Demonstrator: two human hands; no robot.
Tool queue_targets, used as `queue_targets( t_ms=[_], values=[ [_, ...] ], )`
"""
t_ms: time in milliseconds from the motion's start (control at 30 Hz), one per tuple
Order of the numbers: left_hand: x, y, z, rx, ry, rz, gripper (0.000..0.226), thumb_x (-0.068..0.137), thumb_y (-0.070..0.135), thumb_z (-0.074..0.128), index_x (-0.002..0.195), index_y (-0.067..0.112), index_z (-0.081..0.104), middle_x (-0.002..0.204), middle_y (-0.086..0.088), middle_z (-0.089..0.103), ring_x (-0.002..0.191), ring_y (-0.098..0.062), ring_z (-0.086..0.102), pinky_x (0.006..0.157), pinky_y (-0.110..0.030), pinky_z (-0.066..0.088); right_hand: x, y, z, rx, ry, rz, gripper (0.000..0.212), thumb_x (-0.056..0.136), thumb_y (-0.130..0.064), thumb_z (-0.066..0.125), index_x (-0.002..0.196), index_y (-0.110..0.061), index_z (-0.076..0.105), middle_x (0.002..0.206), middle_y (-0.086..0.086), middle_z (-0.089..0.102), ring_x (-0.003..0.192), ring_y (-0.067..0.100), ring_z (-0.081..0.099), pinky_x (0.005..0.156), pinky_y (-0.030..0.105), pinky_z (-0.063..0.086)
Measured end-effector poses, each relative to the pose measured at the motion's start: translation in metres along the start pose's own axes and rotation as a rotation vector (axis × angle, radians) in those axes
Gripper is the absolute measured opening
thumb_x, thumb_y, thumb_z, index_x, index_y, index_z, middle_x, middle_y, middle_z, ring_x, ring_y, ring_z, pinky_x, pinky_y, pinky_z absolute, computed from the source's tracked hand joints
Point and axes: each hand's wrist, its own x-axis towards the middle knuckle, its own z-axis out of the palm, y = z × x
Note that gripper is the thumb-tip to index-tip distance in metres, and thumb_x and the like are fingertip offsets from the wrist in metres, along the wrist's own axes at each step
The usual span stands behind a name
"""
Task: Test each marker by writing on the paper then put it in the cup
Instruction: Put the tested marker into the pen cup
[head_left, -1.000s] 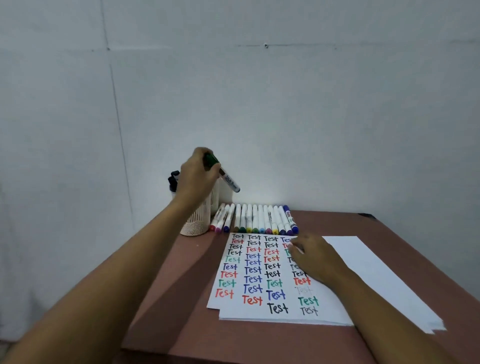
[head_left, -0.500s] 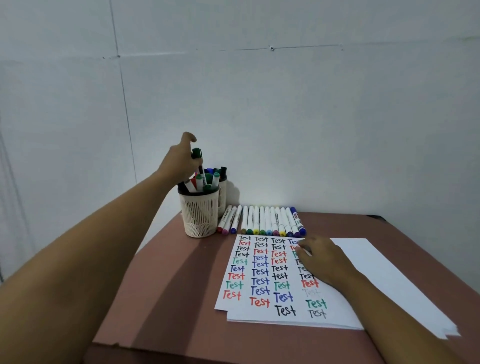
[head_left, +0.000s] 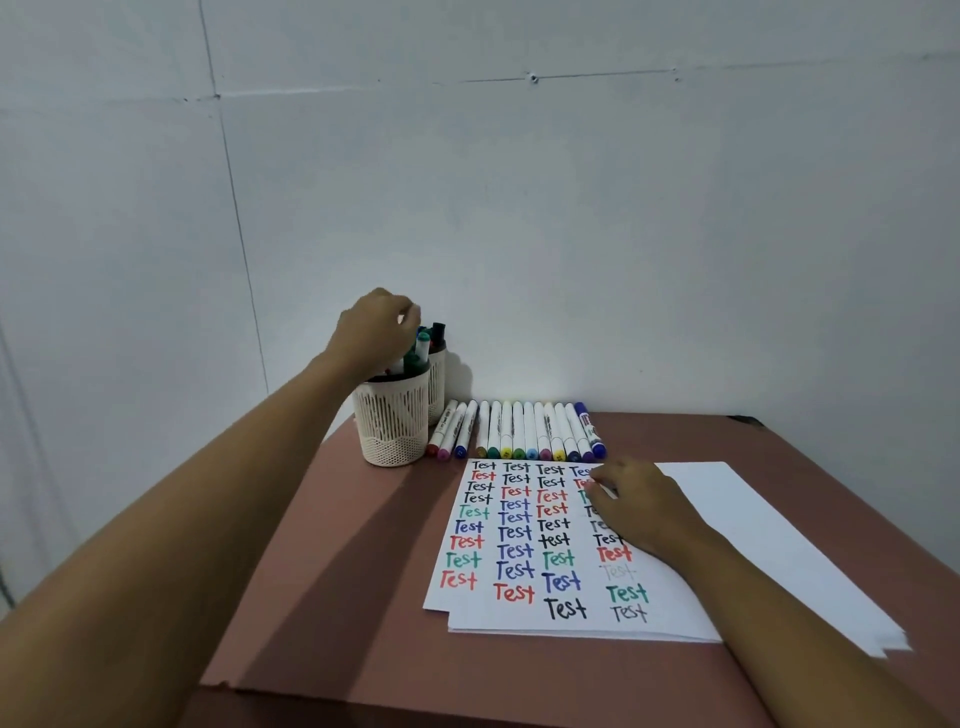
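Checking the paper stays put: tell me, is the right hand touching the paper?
Touching. The head view shows the right hand lying flat on the paper, covering some written words.

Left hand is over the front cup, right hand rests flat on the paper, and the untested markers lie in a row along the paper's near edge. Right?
Not quite. In the head view the row of markers lies along the paper's far edge, toward the wall, not the near edge. The rest holds: the left hand is over the front cup, and the right hand rests flat on the paper.
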Motion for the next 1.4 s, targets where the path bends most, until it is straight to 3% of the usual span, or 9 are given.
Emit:
queue_targets(
  t_ms=[133, 467, 567, 667, 800, 900, 1133, 1333, 1400],
  values=[
    [-0.04, 0.038, 0.018, -0.209, 0.111, 0.197, 0.025, 0.095, 0.014, 0.047, 0.109, 0.003, 0.065, 0.108, -0.01, 0.059, 0.101, -0.021, 0.054, 0.085, -0.024, 0.038, -0.001, -0.002, -0.002, 0.005, -0.018, 0.017, 0.033, 0.097, -0.033, 0.045, 0.116, -0.015, 0.066, 0.117, 0.002, 0.062, 0.105, 0.018, 0.055, 0.085, 0.027, 0.043],
    [-0.111, 0.049, 0.107, -0.133, -0.517, 0.242, 0.033, 0.098, 0.025, 0.041, 0.114, 0.008, 0.063, 0.121, -0.008, 0.06, 0.105, -0.017, 0.054, 0.093, -0.03, 0.043, 0.001, -0.002, -0.008, 0.121, -0.104, 0.126, 0.029, 0.096, -0.032, 0.049, 0.112, -0.019, 0.068, 0.117, 0.0, 0.062, 0.108, 0.019, 0.057, 0.091, 0.032, 0.046],
    [-0.115, 0.045, 0.11, -0.133, -0.522, 0.281, 0.033, 0.098, 0.023, 0.04, 0.118, 0.008, 0.062, 0.124, -0.006, 0.059, 0.111, -0.016, 0.051, 0.096, -0.028, 0.038, 0.006, -0.002, -0.018, 0.45, -0.199, 0.309, 0.028, 0.096, -0.027, 0.049, 0.078, -0.015, 0.067, 0.084, 0.001, 0.068, 0.077, 0.018, 0.066, 0.064, 0.025, 0.051],
    [-0.115, 0.043, 0.112, -0.155, -0.499, 0.273, 0.035, 0.097, 0.025, 0.041, 0.124, 0.012, 0.058, 0.129, -0.004, 0.056, 0.116, -0.015, 0.049, 0.099, -0.026, 0.037, 0.021, -0.001, -0.029, 0.603, -0.162, 0.407, 0.029, 0.096, -0.018, 0.051, 0.091, 0.005, 0.068, 0.081, 0.01, 0.068, 0.069, 0.019, 0.064, 0.058, 0.021, 0.05],
    [-0.114, 0.043, 0.114, -0.163, -0.504, 0.282, 0.034, 0.097, 0.026, 0.042, 0.124, 0.013, 0.059, 0.128, -0.004, 0.057, 0.114, -0.015, 0.05, 0.099, -0.028, 0.039, 0.051, 0.002, -0.027, 0.458, -0.058, 0.47, 0.022, 0.093, -0.014, 0.05, 0.078, -0.005, 0.063, 0.076, 0.007, 0.06, 0.064, 0.018, 0.052, 0.054, 0.025, 0.04],
    [-0.114, 0.042, 0.114, -0.159, -0.499, 0.284, 0.035, 0.097, 0.027, 0.042, 0.125, 0.013, 0.058, 0.13, -0.003, 0.056, 0.116, -0.014, 0.05, 0.099, -0.028, 0.038, 0.068, 0.003, -0.015, 0.329, -0.008, 0.527, 0.016, 0.094, -0.022, 0.049, 0.089, -0.009, 0.057, 0.084, 0.005, 0.058, 0.076, 0.02, 0.054, 0.058, 0.026, 0.039],
    [-0.111, 0.042, 0.116, -0.14, -0.511, 0.289, 0.034, 0.097, 0.027, 0.041, 0.123, 0.015, 0.059, 0.128, -0.003, 0.056, 0.115, -0.015, 0.05, 0.099, -0.032, 0.041, 0.077, -0.002, 0.005, 0.084, -0.097, 0.512, 0.028, 0.093, -0.018, 0.052, 0.067, -0.013, 0.042, 0.078, 0.005, 0.055, 0.076, 0.023, 0.054, 0.048, 0.026, 0.03],
    [-0.112, 0.043, 0.112, -0.123, -0.493, 0.278, 0.036, 0.098, 0.031, 0.039, 0.125, 0.016, 0.058, 0.126, -0.004, 0.058, 0.112, -0.017, 0.052, 0.096, -0.035, 0.044, 0.073, 0.0, 0.005, 0.295, 0.135, 0.624, 0.009, 0.094, -0.014, 0.049, 0.094, -0.006, 0.052, 0.089, 0.007, 0.054, 0.082, 0.026, 0.055, 0.054, 0.028, 0.035],
    [-0.113, 0.045, 0.109, -0.11, -0.468, 0.275, 0.038, 0.098, 0.032, 0.039, 0.129, 0.016, 0.055, 0.129, -0.004, 0.056, 0.115, -0.018, 0.051, 0.096, -0.035, 0.044, 0.069, 0.001, -0.001, 0.405, 0.26, 0.654, 0.016, 0.094, -0.013, 0.047, 0.106, -0.002, 0.051, 0.092, 0.008, 0.051, 0.083, 0.026, 0.052, 0.061, 0.029, 0.036]
  ],
)
